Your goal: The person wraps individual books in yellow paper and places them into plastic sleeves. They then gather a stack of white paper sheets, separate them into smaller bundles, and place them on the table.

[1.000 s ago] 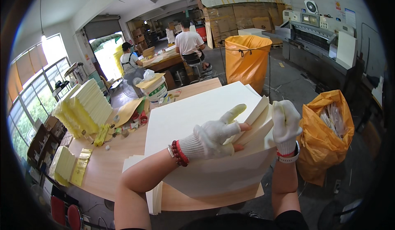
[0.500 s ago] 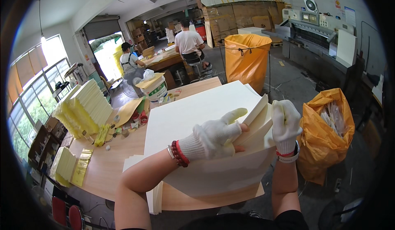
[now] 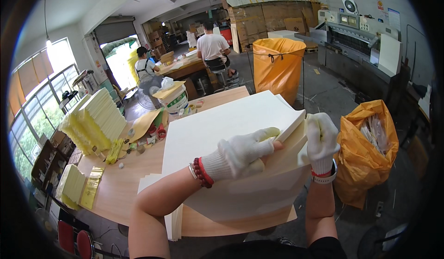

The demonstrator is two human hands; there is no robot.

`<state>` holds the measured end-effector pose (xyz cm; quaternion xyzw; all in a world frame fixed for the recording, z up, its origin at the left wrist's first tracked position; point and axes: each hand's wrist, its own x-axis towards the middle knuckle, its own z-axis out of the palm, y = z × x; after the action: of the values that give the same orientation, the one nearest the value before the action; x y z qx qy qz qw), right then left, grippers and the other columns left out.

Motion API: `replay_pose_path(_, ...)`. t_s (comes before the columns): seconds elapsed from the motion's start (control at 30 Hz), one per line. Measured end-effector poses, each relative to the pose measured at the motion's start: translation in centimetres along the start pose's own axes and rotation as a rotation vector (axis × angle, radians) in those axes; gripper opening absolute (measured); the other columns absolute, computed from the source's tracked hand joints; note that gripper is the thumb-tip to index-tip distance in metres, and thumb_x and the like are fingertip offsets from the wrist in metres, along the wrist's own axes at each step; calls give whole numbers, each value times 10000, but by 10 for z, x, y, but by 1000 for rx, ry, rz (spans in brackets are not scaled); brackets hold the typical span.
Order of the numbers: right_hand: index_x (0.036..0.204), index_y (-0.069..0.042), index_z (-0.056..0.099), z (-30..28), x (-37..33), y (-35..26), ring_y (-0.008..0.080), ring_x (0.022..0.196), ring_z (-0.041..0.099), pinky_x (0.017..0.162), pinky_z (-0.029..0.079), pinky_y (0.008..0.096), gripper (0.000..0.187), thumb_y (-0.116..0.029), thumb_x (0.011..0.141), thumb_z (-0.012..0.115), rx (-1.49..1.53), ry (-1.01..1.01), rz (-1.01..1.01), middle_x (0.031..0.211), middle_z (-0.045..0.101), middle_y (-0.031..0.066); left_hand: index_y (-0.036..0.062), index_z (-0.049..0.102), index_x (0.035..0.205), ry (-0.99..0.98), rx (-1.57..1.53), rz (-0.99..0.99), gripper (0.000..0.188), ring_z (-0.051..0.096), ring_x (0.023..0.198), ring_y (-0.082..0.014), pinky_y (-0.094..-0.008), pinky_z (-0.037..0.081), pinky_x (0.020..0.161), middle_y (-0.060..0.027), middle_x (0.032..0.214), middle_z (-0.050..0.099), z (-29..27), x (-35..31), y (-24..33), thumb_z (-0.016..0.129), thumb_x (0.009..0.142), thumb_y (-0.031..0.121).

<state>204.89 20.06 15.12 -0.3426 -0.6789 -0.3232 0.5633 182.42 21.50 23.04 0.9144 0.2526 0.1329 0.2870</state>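
Observation:
A stack of large white paper sheets spreads over the near part of the table, its right edge bent upward. My left hand, in a white knitted glove with bare fingertips, lies across the near side. Its thumb is above the upper sheets and its fingers are at their curled edge, gripping it. Closed in a pinch, my gloved right hand holds the raised right edge of the sheets. The near sheets sag in front of my hands, past the table edge. Which sheets each hand holds is partly hidden.
Yellow-edged stacks and tape rolls lie on the table's left, near a white bucket. Orange bags stand beyond and at right. Two people sit at a far table; a large machine stands far right.
My left hand has shifted slightly, and its lower fingertip no longer shows. The upper sheets' right edge has moved toward my right hand, narrowing the gap there.

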Motion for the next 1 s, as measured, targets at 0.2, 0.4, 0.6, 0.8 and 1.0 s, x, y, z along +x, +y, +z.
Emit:
replay_pose_path(0.2, 1070, 83, 541, 1, 0, 0, 271, 767, 575, 574, 503, 329, 496, 157, 593, 660, -51, 49, -31, 1012, 471, 159, 125, 549, 1177, 166, 248, 326, 503, 530, 1128, -357, -340, 457, 905, -211, 1357, 428, 9, -1, -21, 781, 734, 176)
replay_pose_path(0.4, 1048, 86, 536, 1, 5, -2, 260, 727, 563, 549, 484, 321, 461, 152, 606, 646, -53, 90, -82, 962, 483, 152, 133, 580, 1130, 179, 211, 356, 456, 495, 1188, -377, -348, 435, 948, -223, 1396, 386, 9, 2, -26, 786, 725, 173)
replay_pose_path(0.6, 1016, 84, 524, -3, 12, -6, 266, 683, 545, 530, 472, 329, 463, 119, 568, 634, -73, 93, -131, 926, 490, 157, 143, 586, 1168, 101, 215, 264, 431, 536, 1136, -352, -336, 451, 915, -213, 1365, 437, 4, -3, -13, 655, 756, 39)
replay_pose_path(0.8, 936, 74, 530, 0, 15, -6, 254, 625, 521, 517, 456, 326, 353, 112, 599, 624, 10, 141, -104, 802, 503, 145, 117, 577, 1153, 142, 357, 292, 464, 578, 1050, -353, -331, 475, 860, -228, 1339, 467, 12, 2, -20, 553, 712, -24)
replay_pose_path(1.0, 893, 58, 530, -3, 14, -5, 249, 608, 514, 521, 438, 335, 201, 64, 704, 598, 122, 63, 29, 736, 503, 127, 106, 568, 1109, 163, 435, 287, 333, 558, 1090, -375, -351, 468, 892, -238, 1328, 466, 14, 7, -23, 593, 779, 73)
